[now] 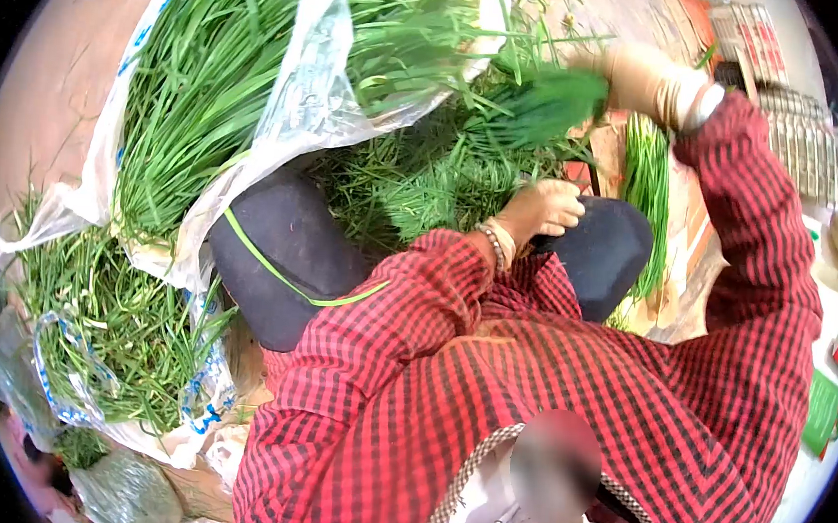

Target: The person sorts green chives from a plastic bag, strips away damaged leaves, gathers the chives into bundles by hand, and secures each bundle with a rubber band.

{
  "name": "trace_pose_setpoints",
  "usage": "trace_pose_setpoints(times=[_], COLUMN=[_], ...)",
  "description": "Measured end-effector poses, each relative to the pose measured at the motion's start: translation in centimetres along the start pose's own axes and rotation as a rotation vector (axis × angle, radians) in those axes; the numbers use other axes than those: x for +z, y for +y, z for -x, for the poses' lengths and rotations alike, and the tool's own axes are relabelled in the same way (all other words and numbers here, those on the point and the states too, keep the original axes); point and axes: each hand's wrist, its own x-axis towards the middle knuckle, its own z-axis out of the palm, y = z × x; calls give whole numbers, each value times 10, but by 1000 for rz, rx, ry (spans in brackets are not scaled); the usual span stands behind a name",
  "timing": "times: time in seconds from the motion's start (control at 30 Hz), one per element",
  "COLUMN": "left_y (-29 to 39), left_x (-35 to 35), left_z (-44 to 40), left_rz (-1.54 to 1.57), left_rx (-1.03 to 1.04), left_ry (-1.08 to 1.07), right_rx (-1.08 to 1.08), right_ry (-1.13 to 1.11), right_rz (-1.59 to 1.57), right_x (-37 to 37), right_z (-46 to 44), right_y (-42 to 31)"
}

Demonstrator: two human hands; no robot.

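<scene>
In my right hand [641,78], raised at the upper right, is a bunch of garlic chives [551,106], its leaf ends smeared by motion. My left hand [542,210] is closed beside my right knee [607,245], fingers curled; I cannot make out what is in it, if anything. Between my knees lies a loose heap of green leaves [424,184] below the bunch. To the left, a large clear plastic bag [305,88] lies open around a thick mass of long garlic chives [218,82]. One long leaf [273,269] lies across my left knee [284,252].
A neat bundle of chives [645,195] lies beyond my right knee. At the lower left, trimmings [123,328] spill over a white and blue plastic bag [206,392]. Crate-like racks [806,143] stand at the far right, near a green packet [821,411].
</scene>
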Motion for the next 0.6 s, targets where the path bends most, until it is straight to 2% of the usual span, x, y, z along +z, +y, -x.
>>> trace_pose_setpoints(times=[0.07,0.1,0.13,0.2,0.23,0.27,0.33,0.4,0.47,0.5,0.53,0.6], left_y=[13,13,10,14,14,27,38,45,46,34,36,30], left_x=[13,11,8,-7,-11,4,11,12,-9,-37,-34,-55], left_z=[11,9,8,11,12,19,29,35,38,26,40,48], left_rz=[23,90,155,308,350,390,431,503,447,441,301,359], left_rx=[41,72,99,175,214,177,169,147,153,190,162,-98], left_ry=[85,139,196,158,159,251,278,309,3,-14,280,350], right_rx=[106,291,72,17,120,61,87,-59,-246,-199,-155,-345], right_ry=[487,344,233,115,233,362,256,303,374,314,256,673], right_rz=[-107,-7,58,184,166,232,106,31,-119,-170,-221,-585], right_x=[7,14,21,8,8,13,19,51,85,106,125,153], right_z=[-26,-22,-17,7,11,12,18,20,22,8,-2,17], right_y=[46,50,54,20,12,13,-26,-70,-108,-135,-157,-173])
